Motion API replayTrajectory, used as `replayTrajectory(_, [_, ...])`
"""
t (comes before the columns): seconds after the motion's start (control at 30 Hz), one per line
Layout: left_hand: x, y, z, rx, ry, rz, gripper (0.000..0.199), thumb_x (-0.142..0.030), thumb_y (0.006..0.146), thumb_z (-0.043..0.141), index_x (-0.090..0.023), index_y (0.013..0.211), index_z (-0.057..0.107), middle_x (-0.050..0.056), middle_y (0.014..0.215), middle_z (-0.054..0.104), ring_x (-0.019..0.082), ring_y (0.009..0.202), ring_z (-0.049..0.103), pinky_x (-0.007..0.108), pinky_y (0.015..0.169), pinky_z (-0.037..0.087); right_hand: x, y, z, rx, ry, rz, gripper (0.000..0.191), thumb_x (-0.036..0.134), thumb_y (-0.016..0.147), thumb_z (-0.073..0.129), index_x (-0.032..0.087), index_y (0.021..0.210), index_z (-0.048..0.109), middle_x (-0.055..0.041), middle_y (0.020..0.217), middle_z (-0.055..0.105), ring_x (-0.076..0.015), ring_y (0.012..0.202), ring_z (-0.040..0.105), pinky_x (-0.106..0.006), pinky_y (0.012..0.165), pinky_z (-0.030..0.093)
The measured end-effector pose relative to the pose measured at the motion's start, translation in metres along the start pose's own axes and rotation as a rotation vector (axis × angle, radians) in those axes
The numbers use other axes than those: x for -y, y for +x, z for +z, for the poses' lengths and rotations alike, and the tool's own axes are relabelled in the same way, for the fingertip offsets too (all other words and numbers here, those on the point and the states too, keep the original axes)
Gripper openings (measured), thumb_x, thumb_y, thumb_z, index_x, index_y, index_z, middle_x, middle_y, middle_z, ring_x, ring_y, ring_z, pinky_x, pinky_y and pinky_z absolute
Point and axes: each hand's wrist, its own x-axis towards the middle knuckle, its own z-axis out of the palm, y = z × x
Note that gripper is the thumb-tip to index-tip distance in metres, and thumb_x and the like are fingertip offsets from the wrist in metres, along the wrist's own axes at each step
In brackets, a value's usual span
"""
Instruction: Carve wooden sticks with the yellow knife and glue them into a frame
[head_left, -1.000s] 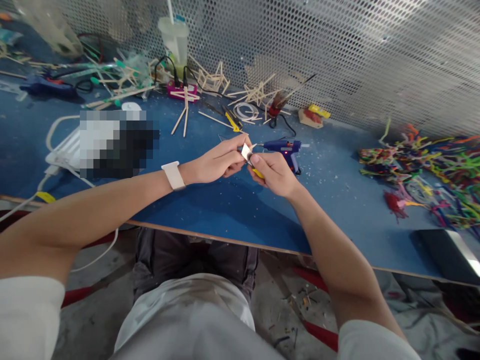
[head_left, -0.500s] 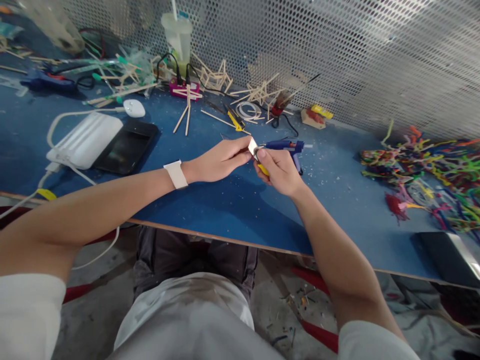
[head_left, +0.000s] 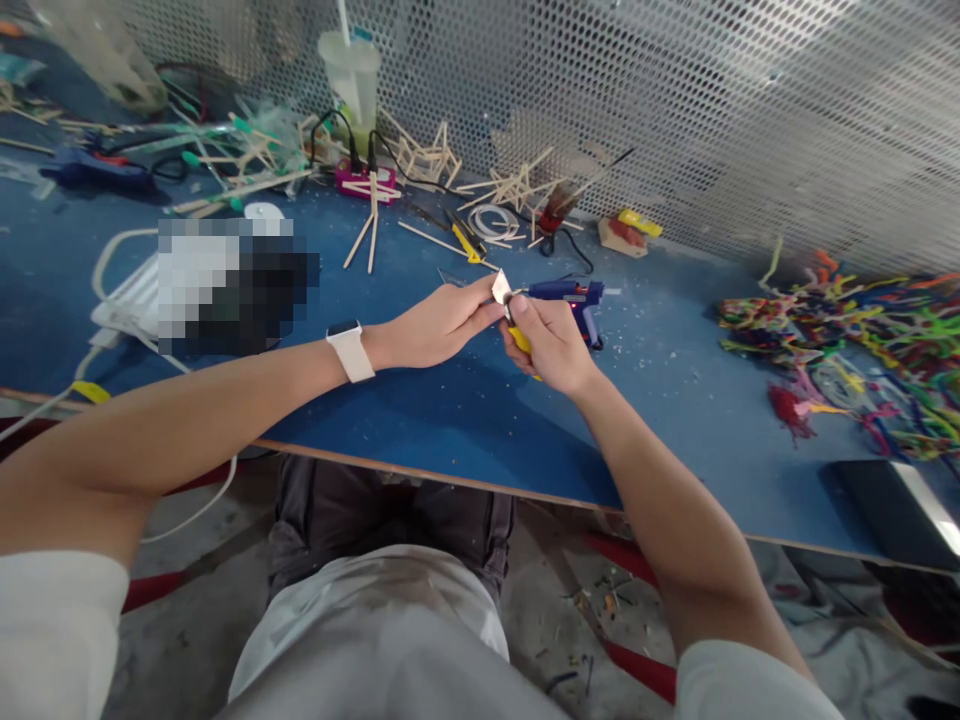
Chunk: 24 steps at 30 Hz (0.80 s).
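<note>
My left hand [head_left: 442,322] is closed in a pinch, thumb and fingers together, on a small flat pale piece [head_left: 501,288]. Wrapped in the fingers of my right hand [head_left: 553,342] is a yellow-handled tool [head_left: 519,340]; its grey upper end meets the pale piece, and its exact kind is hard to tell. Both hands meet just above the blue table [head_left: 465,420]. Right behind my right hand lies a blue glue gun [head_left: 566,291], partly covered by it. A yellow and black utility knife [head_left: 469,242] rests beyond my left fingertips.
Thin wooden stick structures [head_left: 517,185], a magenta power adapter [head_left: 366,183] and a lidded cup [head_left: 352,80] line the metal mesh wall [head_left: 675,120]. Colourful pipe cleaners [head_left: 862,340] and a black box [head_left: 889,510] are at right. White cables and a white block [head_left: 131,300] lie at left.
My right hand has shifted slightly left and the yellow handle shows more between its fingers. The pale piece has tilted a little. Both hands keep their grip.
</note>
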Motion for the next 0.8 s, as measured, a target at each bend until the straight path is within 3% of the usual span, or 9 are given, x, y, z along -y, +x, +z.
replayTrajectory(0.3, [-0.0079, -0.0016, 0.0052, -0.064, -0.151, -0.062, 0.059, -0.081, 0.116, 0.044, -0.025, 0.102, 0.053, -0.003, 0.066, 0.048, 0.019, 0.062, 0.051, 0.032, 0.061, 0.038, 0.0014, 0.001, 0.0031, -0.042, -0.03, -0.048, 0.071, 0.087, 0.106, 0.064, 0.024, 0.075, 0.058, 0.0082, 0.049, 0.045, -0.008, 0.037, 0.038, -0.024, 0.036, 0.031])
replayTrajectory(0.6, [-0.0041, -0.0033, -0.0012, 0.095, -0.236, -0.091, 0.052, -0.075, 0.118, 0.049, -0.024, 0.105, 0.049, -0.006, 0.065, 0.046, 0.014, 0.054, 0.041, 0.03, 0.055, 0.033, 0.0021, -0.0003, -0.0047, 0.06, -0.1, -0.081, 0.07, 0.08, 0.113, 0.059, 0.023, 0.074, 0.059, 0.0068, 0.051, 0.047, -0.0077, 0.04, 0.041, -0.024, 0.039, 0.031])
replayTrajectory(0.8, [-0.0039, -0.0021, -0.0001, 0.074, -0.245, -0.087, 0.056, -0.078, 0.116, 0.048, -0.025, 0.1, 0.049, -0.006, 0.065, 0.045, 0.015, 0.054, 0.041, 0.031, 0.056, 0.032, 0.0045, -0.0005, -0.0039, 0.073, -0.063, -0.041, 0.071, 0.084, 0.11, 0.06, 0.023, 0.074, 0.058, 0.0073, 0.05, 0.046, -0.0078, 0.039, 0.039, -0.024, 0.037, 0.031])
